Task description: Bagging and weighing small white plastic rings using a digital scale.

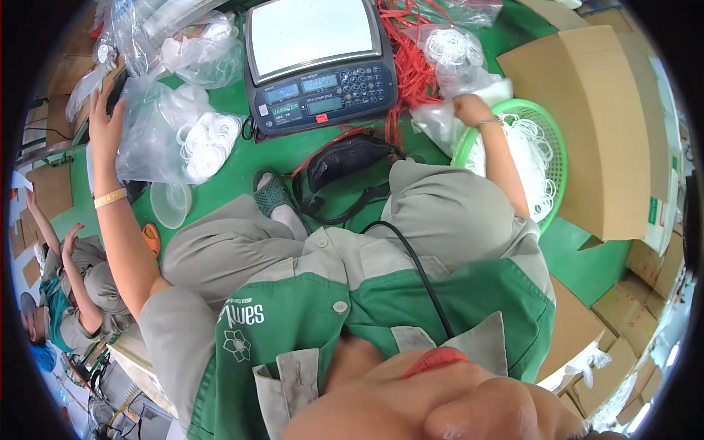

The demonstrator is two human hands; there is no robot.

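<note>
My left hand (107, 126) is raised at the far left with its fingers apart, holding nothing. Beside it lies a clear plastic bag (150, 136) with white rings (209, 147) spilling from its mouth. My right hand (473, 110) is closed on a clear plastic bag (440, 126) by the rim of a green basket (561, 158). Loops of white cord or rings (529, 143) fill that basket, partly hidden by my right forearm. Between my hands, farther off, stands a dark counting scale (319, 99) with a bare pale pan.
Red strapping (411, 55) lies tangled right of the scale, by another bag of white rings (453, 48). A clear bowl (171, 204) and a black pouch (350, 160) are nearer. An open cardboard box (565, 110) stands right. A co-worker (81, 293) sits left.
</note>
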